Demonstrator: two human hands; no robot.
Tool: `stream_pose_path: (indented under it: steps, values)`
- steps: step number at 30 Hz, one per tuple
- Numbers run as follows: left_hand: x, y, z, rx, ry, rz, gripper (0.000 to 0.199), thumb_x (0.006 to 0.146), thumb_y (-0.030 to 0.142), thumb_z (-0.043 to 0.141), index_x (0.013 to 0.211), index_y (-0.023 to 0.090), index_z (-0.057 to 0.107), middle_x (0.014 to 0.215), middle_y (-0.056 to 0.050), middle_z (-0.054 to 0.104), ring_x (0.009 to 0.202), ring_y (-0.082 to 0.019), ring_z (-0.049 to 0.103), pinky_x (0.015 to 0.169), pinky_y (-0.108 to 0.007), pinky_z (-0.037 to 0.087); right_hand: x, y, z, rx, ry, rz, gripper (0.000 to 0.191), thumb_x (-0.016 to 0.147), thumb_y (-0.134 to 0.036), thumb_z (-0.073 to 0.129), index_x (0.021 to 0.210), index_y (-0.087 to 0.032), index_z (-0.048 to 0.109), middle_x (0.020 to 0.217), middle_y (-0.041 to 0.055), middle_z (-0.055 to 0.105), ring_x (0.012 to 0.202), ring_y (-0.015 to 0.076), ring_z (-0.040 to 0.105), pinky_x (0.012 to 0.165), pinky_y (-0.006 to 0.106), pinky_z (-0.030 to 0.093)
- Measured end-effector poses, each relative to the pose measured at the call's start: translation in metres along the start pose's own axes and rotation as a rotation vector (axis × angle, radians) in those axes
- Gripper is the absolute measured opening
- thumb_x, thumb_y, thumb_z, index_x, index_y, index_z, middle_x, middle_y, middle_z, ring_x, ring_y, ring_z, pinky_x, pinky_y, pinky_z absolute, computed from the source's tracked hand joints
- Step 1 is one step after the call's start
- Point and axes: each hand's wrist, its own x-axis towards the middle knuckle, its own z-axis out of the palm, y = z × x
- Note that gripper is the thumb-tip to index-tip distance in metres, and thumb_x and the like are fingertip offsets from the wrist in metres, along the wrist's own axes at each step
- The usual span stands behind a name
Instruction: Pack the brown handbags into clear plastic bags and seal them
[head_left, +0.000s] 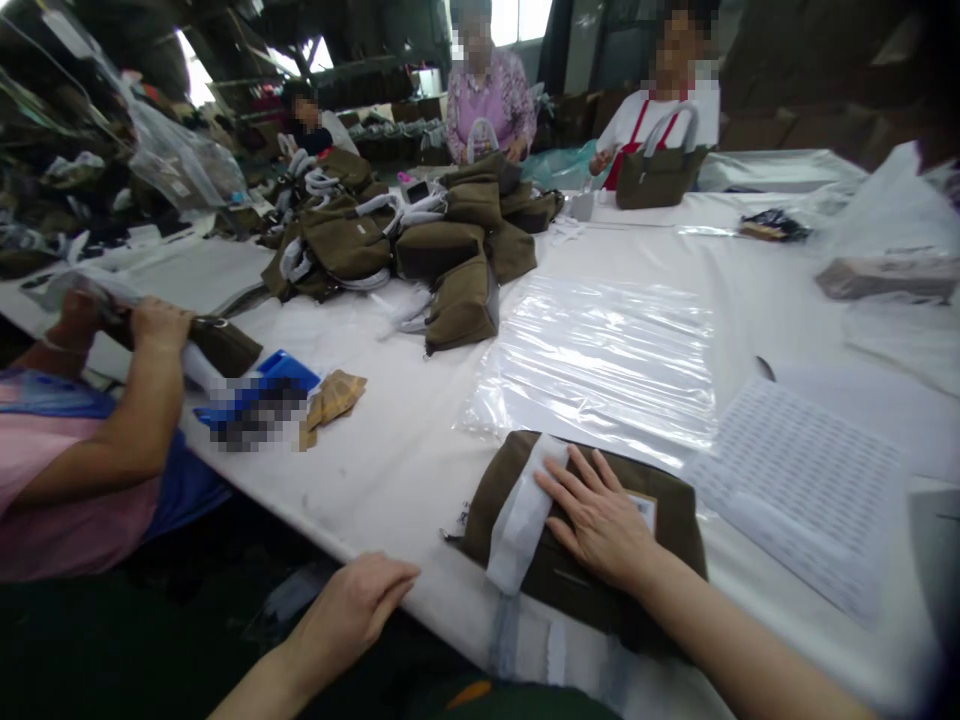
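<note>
Co-worker's hands (161,322): beyond and left of the person's left hand, both on a dark bag (229,345) with pale wrapping.
Blue tray (292,368): past the left hand, farther up the table (390,450) and to its left.
Brown paper pieces (337,393): just right of the tray, ahead of the left hand.
Left hand (360,597): at the table's near edge, forearm rising from below, back of the hand up, fingers drawn together and bent, thumb close beneath; I cannot tell whether it pinches anything.
Heap of bags (450,250): well ahead of both hands, olive-brown with pale-wrapped handles.
White strip (521,530): across the near bag, the right hand's fingertips at its edge.
Near bag (574,582): lying under the right hand, right of the left hand.
Right hand (596,510): palm down and flat on the near bag, fingers spread and pointing up-left, gripping nothing; forearm slants in from the lower right.
Clear plastic sheets (607,350): just beyond the right hand.
Printed sheet (802,490): to the right of the right hand.
</note>
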Motion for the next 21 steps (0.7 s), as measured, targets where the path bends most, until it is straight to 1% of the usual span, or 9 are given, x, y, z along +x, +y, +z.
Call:
stream_pose_path:
  steps: [3, 6, 10, 12, 14, 16, 18, 20, 21]
  values:
    - [0.084, 0.041, -0.005, 0.146, 0.173, 0.336, 0.043, 0.089, 0.033, 0.044, 0.129, 0.018, 0.044, 0.125, -0.011, 0.055, 0.119, -0.026, 0.047, 0.101, -0.042, 0.037, 0.001, 0.001, -0.002, 0.031, -0.023, 0.005, 0.052, 0.086, -0.039, 0.046, 0.136, -0.026, 0.036, 0.141, 0.0006, 0.038, 0.134, 0.0309, 0.015, 0.109, 0.055, 0.012]
    - [0.136, 0.067, 0.031, 0.246, 0.133, 0.617, 0.071, 0.087, 0.048, 0.041, 0.142, 0.011, 0.016, 0.142, -0.016, 0.033, 0.134, -0.031, 0.023, 0.108, -0.052, 0.021, 0.001, 0.002, -0.001, 0.059, -0.023, 0.008, 0.061, 0.082, -0.034, 0.051, 0.138, -0.021, 0.031, 0.142, 0.0031, 0.035, 0.135, 0.0300, 0.012, 0.110, 0.054, 0.010]
    - [0.159, 0.060, 0.094, 0.301, -0.003, 0.639, 0.077, 0.086, 0.050, 0.042, 0.143, 0.013, 0.007, 0.144, -0.014, 0.029, 0.135, -0.029, 0.020, 0.108, -0.051, 0.022, 0.003, 0.000, 0.004, 0.071, -0.037, 0.045, 0.065, 0.080, -0.030, 0.051, 0.139, -0.016, 0.029, 0.139, 0.0060, 0.039, 0.136, 0.0271, 0.009, 0.112, 0.052, 0.009]
    - [0.158, 0.054, 0.102, 0.273, -0.038, 0.597, 0.078, 0.086, 0.050, 0.043, 0.143, 0.014, 0.005, 0.146, -0.014, 0.024, 0.135, -0.030, 0.017, 0.108, -0.053, 0.022, 0.005, -0.004, 0.002, 0.080, -0.042, 0.046, 0.064, 0.080, -0.027, 0.050, 0.139, -0.016, 0.028, 0.140, 0.0057, 0.039, 0.136, 0.0277, 0.009, 0.111, 0.053, 0.011]
    - [0.157, 0.052, 0.088, 0.178, -0.100, 0.604, 0.075, 0.086, 0.050, 0.042, 0.143, 0.016, 0.006, 0.146, -0.013, 0.023, 0.135, -0.029, 0.020, 0.108, -0.052, 0.022, 0.005, -0.006, -0.009, 0.101, -0.010, 0.034, 0.063, 0.081, -0.028, 0.050, 0.139, -0.017, 0.029, 0.138, 0.0058, 0.041, 0.135, 0.0289, 0.012, 0.110, 0.054, 0.016]
    - [0.162, 0.054, 0.058, 0.008, -0.122, 0.593, 0.065, 0.088, 0.048, 0.042, 0.142, 0.021, 0.019, 0.145, -0.011, 0.028, 0.133, -0.026, 0.027, 0.108, -0.045, 0.028, 0.002, -0.001, -0.028, 0.111, 0.092, 0.002, 0.061, 0.081, -0.030, 0.052, 0.138, -0.018, 0.032, 0.136, 0.0068, 0.043, 0.134, 0.0308, 0.018, 0.108, 0.056, 0.019]
    - [0.180, 0.055, 0.025, -0.185, 0.037, 0.477, 0.044, 0.089, 0.042, 0.042, 0.129, 0.023, 0.044, 0.137, -0.009, 0.043, 0.124, -0.022, 0.042, 0.103, -0.036, 0.037, -0.004, 0.018, -0.050, 0.147, 0.356, 0.013, 0.050, 0.081, -0.028, 0.055, 0.130, -0.023, 0.044, 0.131, 0.0068, 0.048, 0.129, 0.0309, 0.030, 0.105, 0.056, 0.024]
    - [0.213, 0.052, 0.001, -0.275, 0.274, 0.274, 0.029, 0.090, 0.035, 0.042, 0.107, 0.020, 0.060, 0.118, -0.009, 0.057, 0.109, -0.020, 0.054, 0.094, -0.032, 0.043, -0.009, 0.052, -0.062, 0.261, 0.721, 0.217, 0.031, 0.082, -0.024, 0.055, 0.112, -0.025, 0.058, 0.118, 0.0064, 0.058, 0.116, 0.0278, 0.047, 0.098, 0.049, 0.037]
    - [0.233, 0.049, -0.005, -0.256, 0.325, 0.186, 0.028, 0.091, 0.033, 0.041, 0.101, 0.018, 0.062, 0.110, -0.009, 0.060, 0.103, -0.019, 0.056, 0.091, -0.032, 0.044, -0.011, 0.072, -0.061, 0.346, 0.843, 0.376, 0.021, 0.082, -0.024, 0.055, 0.102, -0.024, 0.061, 0.108, 0.0058, 0.062, 0.106, 0.0258, 0.054, 0.092, 0.045, 0.043]
